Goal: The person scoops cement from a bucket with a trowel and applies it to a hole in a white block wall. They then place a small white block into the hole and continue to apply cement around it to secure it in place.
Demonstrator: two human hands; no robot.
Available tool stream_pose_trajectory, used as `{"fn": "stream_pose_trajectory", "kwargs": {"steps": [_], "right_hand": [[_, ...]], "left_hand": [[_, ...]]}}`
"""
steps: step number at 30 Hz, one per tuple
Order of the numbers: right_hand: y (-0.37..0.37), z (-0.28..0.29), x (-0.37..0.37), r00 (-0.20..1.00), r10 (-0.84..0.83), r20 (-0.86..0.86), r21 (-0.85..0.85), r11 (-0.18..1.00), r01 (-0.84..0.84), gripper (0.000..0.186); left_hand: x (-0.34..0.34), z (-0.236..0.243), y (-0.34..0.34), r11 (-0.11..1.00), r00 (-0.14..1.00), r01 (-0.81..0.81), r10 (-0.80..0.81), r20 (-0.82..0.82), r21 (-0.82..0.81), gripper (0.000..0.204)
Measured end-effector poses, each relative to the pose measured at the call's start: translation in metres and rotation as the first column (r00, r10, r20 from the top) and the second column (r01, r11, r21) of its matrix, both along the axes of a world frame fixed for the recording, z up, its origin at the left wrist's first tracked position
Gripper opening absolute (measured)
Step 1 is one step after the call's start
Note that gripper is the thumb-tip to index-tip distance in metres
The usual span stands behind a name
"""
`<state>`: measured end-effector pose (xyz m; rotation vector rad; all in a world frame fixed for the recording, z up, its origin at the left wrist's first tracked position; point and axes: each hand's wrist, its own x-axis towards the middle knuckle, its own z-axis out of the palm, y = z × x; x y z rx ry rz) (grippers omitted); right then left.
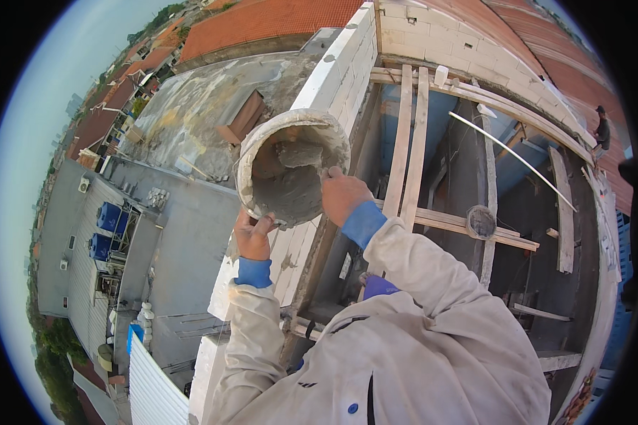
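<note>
The person's pale work jacket [432, 354] is filling the bottom of the view, its blue cuffs leading up to both hands. The left hand [254, 237] is cupping the underside of a mortar-crusted bucket [290, 166] from below, its fingers [262, 225] pressing up against the lower rim. The right hand [344, 195] is gripping the rim on the right side, its fingers curling over the edge and into the opening. Both hands are clenching the bucket, which is being held tipped, its mouth facing back toward the person and its base pointing away along the white block wall [333, 71]. Wet grey mortar [290, 184] is clinging inside, a lump sitting near the upper rim.

The bucket is hanging just above the top of the wall, with the wall running away lengthwise beyond it. The right hand is sitting higher and nearer the opening; the left is lower, carrying from beneath.

To the right, wooden planks [411, 142] are spanning an open shaft, and a second small bucket [480, 222] is resting on a cross plank. Another person [602, 131] is standing at the far right edge by the tiled roof.
</note>
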<state>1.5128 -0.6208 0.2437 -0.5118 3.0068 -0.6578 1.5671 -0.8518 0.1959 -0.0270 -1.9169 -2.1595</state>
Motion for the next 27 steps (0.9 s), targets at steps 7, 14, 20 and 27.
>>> {"fn": "stream_pose_trajectory", "kwargs": {"steps": [7,14,20,27], "right_hand": [[0.008,-0.005,-0.001,0.973,-0.182,-0.143,-0.172,0.973,0.157,0.029],[0.003,-0.039,0.035,0.999,-0.033,-0.010,-0.190,0.981,0.030,0.035],[0.043,-0.061,0.055,0.629,0.384,0.676,-0.711,0.567,0.417,0.040],[0.084,-0.047,0.104,0.502,0.647,0.574,-0.775,0.231,0.589,0.042]], "left_hand": [[-0.002,0.016,0.029,0.984,0.986,-0.087,0.063,-0.152,-0.154,0.052],[-0.001,0.039,0.037,0.952,0.966,0.090,-0.155,-0.208,-0.294,0.081],[0.013,0.027,0.032,0.940,0.979,0.194,-0.202,-0.001,-0.280,0.078],[0.036,0.014,0.033,0.992,0.970,-0.011,-0.020,0.241,0.129,0.048]]}}
